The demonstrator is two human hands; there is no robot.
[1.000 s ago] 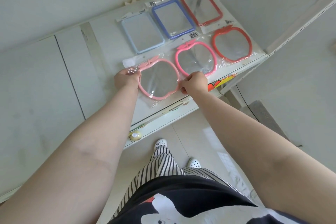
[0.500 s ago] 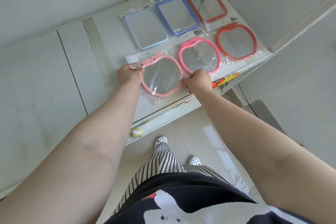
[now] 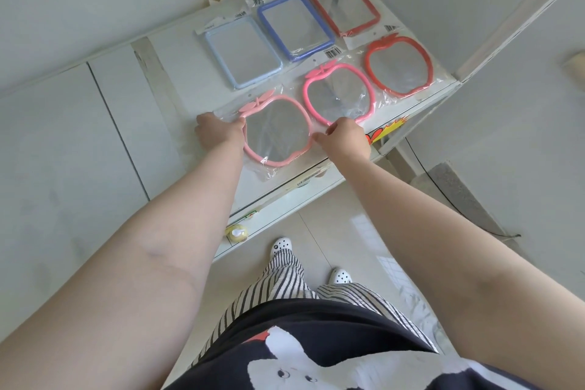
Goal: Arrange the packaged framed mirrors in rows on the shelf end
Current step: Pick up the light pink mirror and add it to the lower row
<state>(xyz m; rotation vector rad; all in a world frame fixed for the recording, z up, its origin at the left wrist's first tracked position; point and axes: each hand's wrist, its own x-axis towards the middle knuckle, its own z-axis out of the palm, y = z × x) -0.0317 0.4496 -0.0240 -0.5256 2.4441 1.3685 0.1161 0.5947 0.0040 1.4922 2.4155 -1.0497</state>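
Several packaged mirrors lie flat on the white shelf top [image 3: 177, 73] in two rows. The back row holds a light-blue rectangle [image 3: 243, 52], a dark-blue rectangle [image 3: 295, 25] and a red rectangle [image 3: 342, 2]. In the front row are a light-pink apple-shaped mirror [image 3: 276, 131], a hot-pink apple [image 3: 336, 92] and a red apple [image 3: 398, 65]. My left hand [image 3: 218, 130] grips the light-pink apple's left edge. On its right edge my right hand [image 3: 345, 138] pinches the frame. This mirror rests on the shelf, slightly nearer the front than its row.
The shelf's front edge [image 3: 285, 199] carries a label strip and a flame sticker [image 3: 384, 130]. A small yellow object [image 3: 236, 233] sits on a lower ledge. A white upright post [image 3: 506, 22] bounds the shelf's right end. My feet in white clogs [image 3: 281, 244] stand on glossy tiles.
Both hands have kept hold of the light-pink apple mirror and shifted it slightly further onto the shelf, closer to the hot-pink one. The camera view drifted a little.
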